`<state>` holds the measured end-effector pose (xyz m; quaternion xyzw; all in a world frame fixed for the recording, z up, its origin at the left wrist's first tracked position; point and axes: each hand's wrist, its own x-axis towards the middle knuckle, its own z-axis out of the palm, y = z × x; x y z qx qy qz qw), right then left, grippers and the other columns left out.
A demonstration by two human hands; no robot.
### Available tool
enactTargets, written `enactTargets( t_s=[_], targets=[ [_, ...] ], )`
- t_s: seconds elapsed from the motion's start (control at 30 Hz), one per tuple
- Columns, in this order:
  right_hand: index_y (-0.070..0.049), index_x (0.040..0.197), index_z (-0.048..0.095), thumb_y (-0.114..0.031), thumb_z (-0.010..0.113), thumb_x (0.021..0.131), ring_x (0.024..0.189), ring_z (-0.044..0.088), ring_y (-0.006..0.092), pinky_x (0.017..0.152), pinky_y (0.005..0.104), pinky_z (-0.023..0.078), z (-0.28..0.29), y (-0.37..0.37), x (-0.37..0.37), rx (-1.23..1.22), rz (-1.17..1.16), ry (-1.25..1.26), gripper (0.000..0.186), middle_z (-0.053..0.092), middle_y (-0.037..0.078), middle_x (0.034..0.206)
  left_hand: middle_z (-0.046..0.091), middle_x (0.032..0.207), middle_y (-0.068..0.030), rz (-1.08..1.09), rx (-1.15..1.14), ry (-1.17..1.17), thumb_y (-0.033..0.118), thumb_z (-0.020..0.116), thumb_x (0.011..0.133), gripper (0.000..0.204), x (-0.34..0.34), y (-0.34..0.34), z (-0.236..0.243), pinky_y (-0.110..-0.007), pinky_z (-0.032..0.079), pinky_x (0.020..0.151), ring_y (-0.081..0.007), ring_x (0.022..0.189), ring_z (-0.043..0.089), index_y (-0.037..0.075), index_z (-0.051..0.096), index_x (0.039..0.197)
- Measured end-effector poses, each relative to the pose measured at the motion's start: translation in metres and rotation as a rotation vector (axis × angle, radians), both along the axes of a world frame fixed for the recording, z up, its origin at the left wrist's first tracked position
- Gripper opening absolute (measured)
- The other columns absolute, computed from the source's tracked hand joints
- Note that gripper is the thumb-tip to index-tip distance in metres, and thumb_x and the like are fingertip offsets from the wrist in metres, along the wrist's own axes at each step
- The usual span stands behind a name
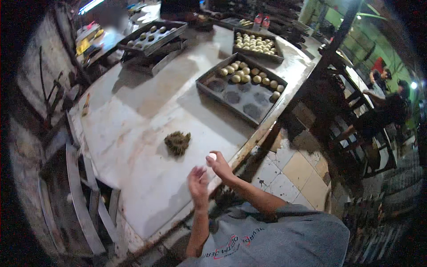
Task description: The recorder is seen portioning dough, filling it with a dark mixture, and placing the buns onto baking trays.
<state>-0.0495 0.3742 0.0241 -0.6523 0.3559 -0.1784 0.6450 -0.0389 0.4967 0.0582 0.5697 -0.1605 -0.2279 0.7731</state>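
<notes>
Above the near right edge of the pale table (pixel 147 178), my right hand (pixel 221 166) is closed on a small white dough ball (pixel 213 156) that shows at its fingertips. Just left of it, my left hand (pixel 198 183) is held up, fingers apart and slightly blurred, with nothing seen in it. A crumbly brown-green clump (pixel 177 143) lies on the table beyond my hands. Farther off, a dark metal tray (pixel 202 89) holds several round, pale golden dough balls (pixel 241 73), bunched toward its far and right sides; dark round marks show on its bare bottom.
Behind stands another tray (pixel 281 58) filled with dough balls. Stacked trays (pixel 153 46) sit at the far left, near a brush (pixel 86 105). Two red-capped bottles (pixel 261 22) stand at the back. Metal racks (pixel 80 200) flank the table's left. People (pixel 391 100) are at the far right.
</notes>
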Motion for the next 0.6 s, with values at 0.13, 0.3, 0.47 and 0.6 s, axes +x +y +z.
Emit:
enactTargets(
  t_s=[0.13,0.3,0.47,0.6],
  targets=[
    [-0.001,0.112,0.045,-0.031,0.058,0.078,0.1,0.044,0.0329,0.084,0.0422,0.038,-0.026,-0.09,0.018,-0.855,0.263,0.16,0.047,0.049,0.02,0.103,0.054,0.08,-0.0003,0.207,0.243,0.063,0.005,0.061,0.08,0.011,0.043,-0.025,-0.014,-0.021,0.041,0.07,-0.0071,0.074,0.047,-0.001,0.055,0.086],
    [-0.002,0.109,0.047,-0.026,0.055,0.079,0.103,0.039,0.0368,0.082,0.0459,0.038,-0.122,-0.205,0.07,-1.335,0.21,0.066,0.039,0.044,0.018,0.106,0.055,0.07,-0.0015,0.033,0.394,-0.347,0.008,0.059,0.081,0.01,0.089,-0.155,0.022,-0.023,0.042,0.065,-0.0083,0.069,0.05,-0.002,0.058,0.08],
    [-0.005,0.115,0.047,-0.015,0.055,0.073,0.104,0.041,0.0357,0.086,0.0446,0.036,-0.121,-0.133,0.099,-0.591,0.445,-0.047,0.044,0.041,0.019,0.118,0.057,0.078,-0.0066,-0.184,0.376,-0.424,0.012,0.064,0.075,0.023,0.159,-0.332,0.016,-0.025,0.044,0.067,-0.014,0.071,0.054,-0.001,0.057,0.093],
    [-0.008,0.107,0.053,-0.018,0.05,0.079,0.094,0.043,0.0283,0.082,0.0383,0.037,-0.071,-0.156,0.03,-1.188,0.683,-0.241,0.03,0.048,0.01,0.106,0.055,0.093,-0.0106,-0.206,0.574,-0.675,0.012,0.067,0.07,0.035,0.21,-0.431,-0.046,-0.032,0.044,0.076,-0.0217,0.087,0.054,0.002,0.054,0.1]
  ],
)
